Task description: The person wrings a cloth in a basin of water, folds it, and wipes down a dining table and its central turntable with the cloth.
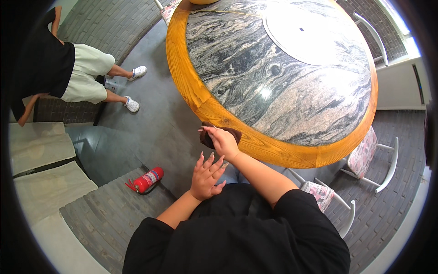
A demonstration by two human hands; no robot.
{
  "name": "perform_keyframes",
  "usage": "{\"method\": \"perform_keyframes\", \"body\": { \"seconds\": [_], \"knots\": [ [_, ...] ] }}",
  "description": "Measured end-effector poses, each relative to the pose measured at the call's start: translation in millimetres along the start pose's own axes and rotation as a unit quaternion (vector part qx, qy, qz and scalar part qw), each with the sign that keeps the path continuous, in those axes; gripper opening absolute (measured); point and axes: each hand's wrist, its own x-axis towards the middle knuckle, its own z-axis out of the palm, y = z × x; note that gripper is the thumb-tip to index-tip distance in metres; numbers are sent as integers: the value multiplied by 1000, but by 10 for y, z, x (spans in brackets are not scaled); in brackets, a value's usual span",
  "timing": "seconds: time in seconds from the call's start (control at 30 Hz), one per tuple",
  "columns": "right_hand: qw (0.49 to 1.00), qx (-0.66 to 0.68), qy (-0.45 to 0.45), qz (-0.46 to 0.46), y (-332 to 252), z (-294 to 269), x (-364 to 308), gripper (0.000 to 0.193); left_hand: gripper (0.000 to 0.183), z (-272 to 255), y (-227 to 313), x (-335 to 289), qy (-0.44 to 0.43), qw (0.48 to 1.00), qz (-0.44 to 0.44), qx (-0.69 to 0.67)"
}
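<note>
A dark brown cloth (207, 140) is bunched at the near-left edge of a round table's wooden rim (285, 150). My right hand (225, 142) presses on the cloth and holds it, covering its middle; its folds stick out on both sides. Nearer my body, my left hand (205, 179) is raised in the air, fingers spread and nothing in it. Inside the rim lies a grey, black and pinkish marbled stone top (255, 86), with a white round plate-like disc (296, 34) at its centre.
A red fire extinguisher (147, 179) lies to my lower left. At the left stands a person in a black top and pale shorts (86, 73). Patterned chairs with white frames (363, 153) (319, 194) stand around the table's right side. Pale covered surfaces (54, 176) are at far left.
</note>
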Motion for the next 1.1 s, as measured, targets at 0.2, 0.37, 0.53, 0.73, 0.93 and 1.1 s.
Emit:
{"method": "perform_keyframes", "body": {
  "seconds": [0.2,0.37,0.53,0.73,0.93,1.1],
  "knots": [
    [945,301,76,103,127,-172,217,32,69,145,-398,265,188,904,-338,-182],
    [709,652,15,270,2,-631,214,36,99,-12,-1072,454,64,973,-220,-16],
    [648,732,13,211,84,-1018,36,41,79,-238,-1207,1076,-144,937,-196,-250],
    [613,772,119,117,-108,-1231,45,45,26,19,-891,1561,-74,892,-258,-365],
    [625,763,145,83,-23,-1427,-190,44,19,-131,-642,1931,-5,946,-169,-278],
    [754,611,166,177,-135,-1559,-227,54,16,-76,-518,2055,-37,988,-19,-151]
  ]
}}
